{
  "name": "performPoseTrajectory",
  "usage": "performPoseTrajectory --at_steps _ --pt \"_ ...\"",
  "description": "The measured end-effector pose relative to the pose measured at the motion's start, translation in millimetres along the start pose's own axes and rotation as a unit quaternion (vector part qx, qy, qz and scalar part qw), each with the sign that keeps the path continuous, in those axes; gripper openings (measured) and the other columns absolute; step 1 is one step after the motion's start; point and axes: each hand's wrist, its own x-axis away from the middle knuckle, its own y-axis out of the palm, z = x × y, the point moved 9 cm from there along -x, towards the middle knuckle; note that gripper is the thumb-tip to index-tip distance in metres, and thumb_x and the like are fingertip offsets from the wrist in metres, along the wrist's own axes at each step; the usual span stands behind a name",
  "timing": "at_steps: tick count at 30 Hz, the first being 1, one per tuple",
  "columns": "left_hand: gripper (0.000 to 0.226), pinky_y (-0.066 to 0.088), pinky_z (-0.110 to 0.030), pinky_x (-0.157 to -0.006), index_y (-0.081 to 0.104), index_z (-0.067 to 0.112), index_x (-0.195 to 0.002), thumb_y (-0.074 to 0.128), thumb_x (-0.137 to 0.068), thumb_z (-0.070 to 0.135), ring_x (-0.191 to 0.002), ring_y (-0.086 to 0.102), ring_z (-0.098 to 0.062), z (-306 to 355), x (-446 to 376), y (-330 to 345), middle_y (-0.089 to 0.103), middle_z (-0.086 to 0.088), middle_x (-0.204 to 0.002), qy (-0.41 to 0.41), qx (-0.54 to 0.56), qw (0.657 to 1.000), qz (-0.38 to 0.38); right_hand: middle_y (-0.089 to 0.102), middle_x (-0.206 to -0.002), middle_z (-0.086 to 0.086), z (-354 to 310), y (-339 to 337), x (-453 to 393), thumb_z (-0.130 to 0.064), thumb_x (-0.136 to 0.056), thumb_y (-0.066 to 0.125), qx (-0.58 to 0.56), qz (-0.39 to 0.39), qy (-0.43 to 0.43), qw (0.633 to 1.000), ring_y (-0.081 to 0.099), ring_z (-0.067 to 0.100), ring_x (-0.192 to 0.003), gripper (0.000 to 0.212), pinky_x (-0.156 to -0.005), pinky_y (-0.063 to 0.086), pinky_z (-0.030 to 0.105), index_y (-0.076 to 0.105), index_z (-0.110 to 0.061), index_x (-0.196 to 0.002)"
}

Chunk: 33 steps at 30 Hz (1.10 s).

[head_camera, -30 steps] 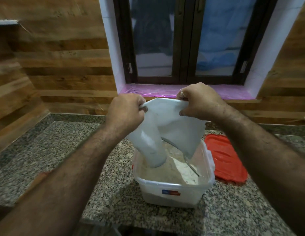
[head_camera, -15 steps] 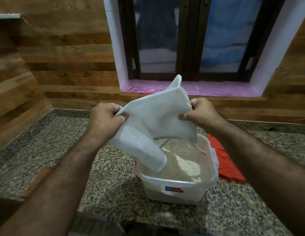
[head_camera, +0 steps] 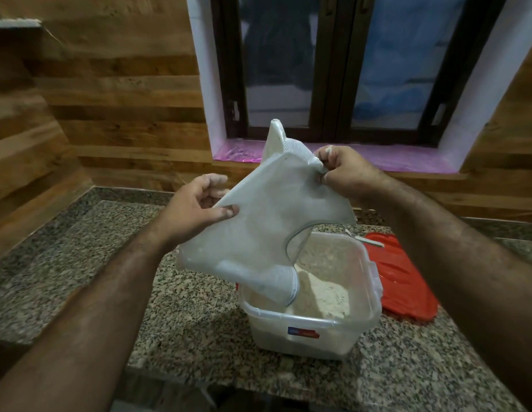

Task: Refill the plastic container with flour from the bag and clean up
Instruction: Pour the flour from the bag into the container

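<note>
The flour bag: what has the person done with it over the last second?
Both hands, left hand and right hand, still grip the flour bag but have tipped it, its closed end swinging up while the mouth stays in the plastic container. The container and red lid have not moved.

We see a matt white bag (head_camera: pixel 259 221) of fine woven plastic, dusted with flour (head_camera: pixel 321 295) that looks dry and powdery. The container (head_camera: pixel 315 331) is cloudy translucent plastic; its lid (head_camera: pixel 404 281) is glossy red plastic. The counter (head_camera: pixel 187 319) is polished speckled granite, the wall (head_camera: pixel 116 93) smooth wood-grain panelling.
</note>
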Motion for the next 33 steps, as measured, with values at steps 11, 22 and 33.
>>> performPoseTrajectory --at_steps 11,22,33 --pt "0.065 0.065 -0.038 -0.086 0.057 0.018 -0.146 0.079 -0.084 0.02 -0.11 0.078 -0.026 54.1 -42.7 47.2 0.077 -0.006 -0.125 0.02 0.063 0.98 -0.189 0.08 -0.105 0.017 -26.3 10.4 -0.9 0.028 -0.083 0.044 -0.055 -0.036 -0.031 0.997 0.08 0.033 -0.096 0.055 -0.078 0.067 0.05 0.073 -0.006 -0.115" --pt "0.018 0.063 -0.029 -0.08 0.074 0.011 -0.116 0.07 -0.104 0.024 -0.093 0.074 -0.006 93.6 -54.1 44.1 0.076 0.007 -0.103 0.119 -0.115 0.981 -0.102 0.074 -0.085 0.004 -9.1 4.4 9.5 0.021 -0.079 0.044 0.023 0.042 -0.029 0.998 0.073 0.018 -0.073 0.046 -0.056 0.059 0.031 0.071 -0.014 -0.094" --pt "0.025 0.062 -0.035 -0.093 0.074 0.019 -0.122 0.07 -0.104 0.037 -0.099 0.07 -0.009 121.3 -63.2 38.6 0.075 0.004 -0.11 0.148 -0.272 0.95 -0.039 0.061 -0.134 0.008 93.3 26.4 22.3 -0.05 -0.047 0.088 -0.116 0.224 0.158 0.955 0.063 0.03 -0.124 0.117 -0.101 0.057 0.051 0.034 -0.016 -0.145"
